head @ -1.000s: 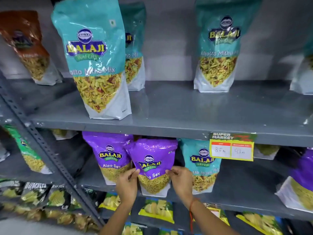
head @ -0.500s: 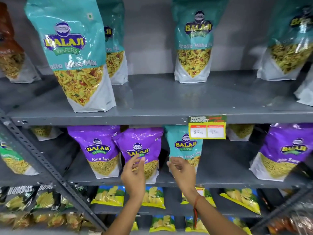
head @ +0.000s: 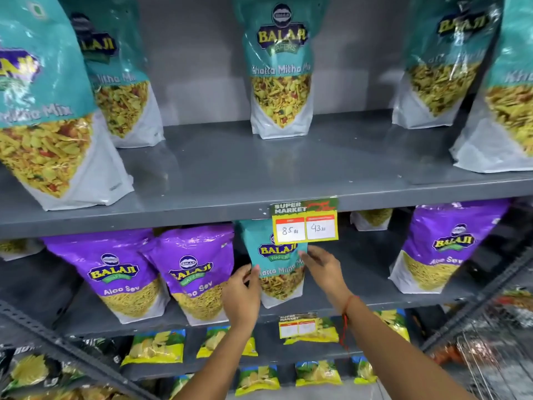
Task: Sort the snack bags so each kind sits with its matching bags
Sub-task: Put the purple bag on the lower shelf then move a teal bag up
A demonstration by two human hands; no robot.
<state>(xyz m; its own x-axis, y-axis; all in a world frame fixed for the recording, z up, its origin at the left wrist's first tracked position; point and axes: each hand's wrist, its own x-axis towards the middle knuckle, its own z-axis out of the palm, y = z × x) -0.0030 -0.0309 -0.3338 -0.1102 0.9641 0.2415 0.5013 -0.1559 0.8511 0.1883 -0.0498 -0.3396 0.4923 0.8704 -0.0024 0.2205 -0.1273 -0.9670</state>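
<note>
On the middle shelf a teal Khatta Mitha Mix bag stands upright, just right of two purple Aloo Sev bags. My left hand grips its left edge and my right hand holds its right edge. A third purple Aloo Sev bag stands apart at the right of the same shelf. Several matching teal bags stand on the upper shelf, one in the middle at the back and others at both sides.
A yellow price tag hangs from the upper shelf's front edge, over the top of the held bag. Small yellow chip packets fill the lower shelves. A slanted metal upright crosses at lower left.
Both hands have left the second purple Aloo Sev bag and moved right onto the teal bag. The view has shifted right and closer to the shelves.
</note>
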